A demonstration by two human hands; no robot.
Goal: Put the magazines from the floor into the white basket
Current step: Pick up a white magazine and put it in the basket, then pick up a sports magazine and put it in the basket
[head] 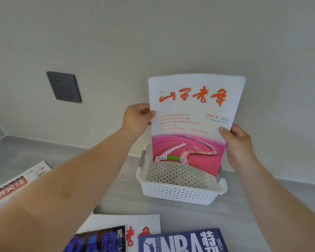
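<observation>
I hold a white and pink magazine (pixel 191 122) with red title characters upright, its lower edge dipping into the back of the white perforated basket (pixel 178 195) on the grey floor. My left hand (pixel 137 119) grips its left edge, my right hand (pixel 238 142) its right edge. On the floor near me lie a blue NBA magazine (pixel 184 240), a darker blue magazine (pixel 102 240) overlapping a white one with red characters (pixel 140 226), and a red and white magazine (pixel 16 182) at the far left.
The basket stands close to a pale wall (pixel 153 33). A dark grey wall socket (pixel 64 87) sits left of the held magazine. Grey floor (pixel 120 193) lies between the basket and the magazines near me.
</observation>
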